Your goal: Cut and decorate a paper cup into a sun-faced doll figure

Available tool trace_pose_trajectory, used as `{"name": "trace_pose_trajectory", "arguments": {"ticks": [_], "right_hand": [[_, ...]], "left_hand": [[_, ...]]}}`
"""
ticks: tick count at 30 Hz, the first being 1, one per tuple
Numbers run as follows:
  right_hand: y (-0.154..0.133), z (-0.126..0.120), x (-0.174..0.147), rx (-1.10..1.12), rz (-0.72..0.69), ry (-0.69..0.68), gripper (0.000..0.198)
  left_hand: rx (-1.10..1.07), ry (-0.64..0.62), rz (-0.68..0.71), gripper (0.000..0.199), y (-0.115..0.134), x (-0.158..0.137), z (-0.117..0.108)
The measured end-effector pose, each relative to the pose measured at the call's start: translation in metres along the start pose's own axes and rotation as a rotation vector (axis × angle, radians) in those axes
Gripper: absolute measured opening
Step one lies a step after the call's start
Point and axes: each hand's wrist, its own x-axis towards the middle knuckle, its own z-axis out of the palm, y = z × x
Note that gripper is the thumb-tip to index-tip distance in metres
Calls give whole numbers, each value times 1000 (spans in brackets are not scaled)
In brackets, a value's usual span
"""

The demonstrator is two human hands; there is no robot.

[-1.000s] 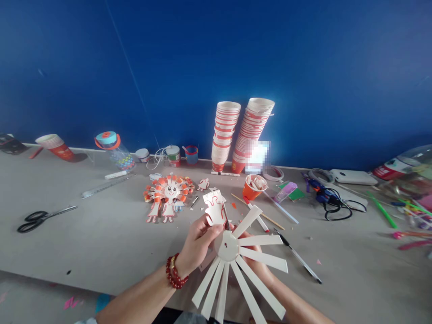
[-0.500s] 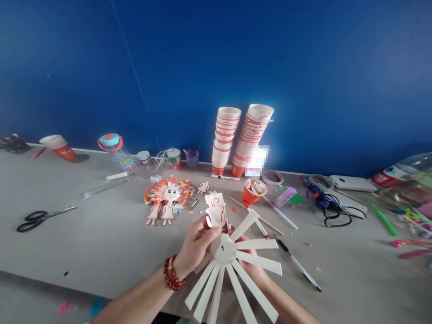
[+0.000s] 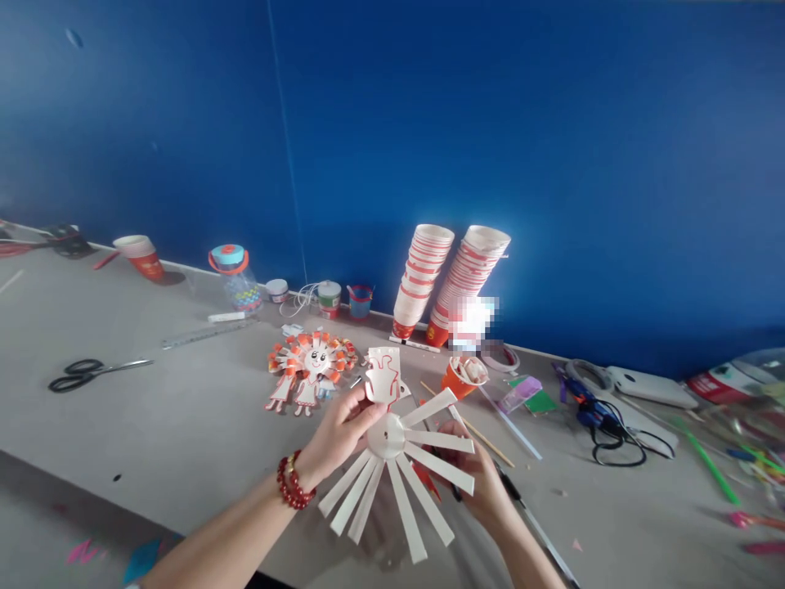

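Observation:
My left hand (image 3: 343,438), with a red bead bracelet at its wrist, pinches a paper cup cut into strips (image 3: 386,436). The strips fan out from its round base. On its upper, wider piece (image 3: 383,378) a figure is drawn in red outline. Behind the strips, my right hand (image 3: 469,466) is closed on scissors (image 3: 456,492); dark handle parts show below its fingers, and the strips partly hide them. Left of my hands lie finished paper dolls (image 3: 316,364) with curled orange-and-white rims.
Two stacks of paper cups (image 3: 423,282) lean near the blue wall. An orange cup of scraps (image 3: 464,376) stands behind my right hand. Other scissors (image 3: 91,372) lie left; a glue gun (image 3: 592,405) and a pen (image 3: 540,523) lie right.
My right hand has moved right and away from the drawn piece, taking the scissors with it. My left hand still holds the cut cup, now slightly further left. The view has shifted.

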Motion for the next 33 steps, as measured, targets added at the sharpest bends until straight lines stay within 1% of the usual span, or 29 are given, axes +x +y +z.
{"name": "trace_pose_trajectory", "arguments": {"ticks": [3,5,7,10,12,14,16,18,20,22,23,24,25,26,27,28,30,31,32,33], "right_hand": [[-6,-24,6,-61,-9,133,53],[-14,-35,7,-99,-49,178,52],[-23,-39,5,-101,-113,174,49],[-33,-31,0,-46,-180,105,48],[-37,-19,-3,46,-184,70,51],[-42,-5,-4,129,-195,91,55],[-49,5,-4,160,-225,117,56],[-55,9,-3,120,-232,93,56],[-58,11,-2,17,-183,24,55],[-57,12,0,-99,-117,-17,52],[-54,12,0,-135,-95,-14,50],[-51,13,0,-150,-84,3,48],[-47,13,1,-142,-82,35,47],[-43,13,1,-117,-86,75,46],[-39,13,1,-82,-95,118,45],[-36,13,1,-44,-107,161,43],[-31,11,2,14,-146,241,38],[-29,11,2,35,-170,274,36],[-28,10,2,53,-192,300,35],[-27,10,3,72,-211,324,35]], "left_hand": [[137,-14,2,25,8,-1,-8],[257,-64,56,25,14,-1,-14],[395,-139,103,25,22,1,-20],[634,-267,107,26,35,8,-26],[775,-437,120,24,44,15,-27],[845,-590,153,20,51,23,-25],[896,-704,203,17,56,31,-20],[960,-815,257,17,59,37,-15],[1035,-902,273,17,60,41,-10],[1117,-946,277,15,60,45,-6],[1151,-950,300,15,59,46,-4],[1178,-934,343,15,59,47,-3],[1193,-891,405,12,59,47,-2],[1192,-814,476,8,60,46,-2],[1174,-701,549,3,60,43,-2],[1137,-556,615,3,59,37,-3],[1006,-227,710,8,54,19,-6],[915,-88,741,10,48,6,-6],[806,28,810,12,40,-9,-6],[719,77,864,13,29,-24,-5]]}}
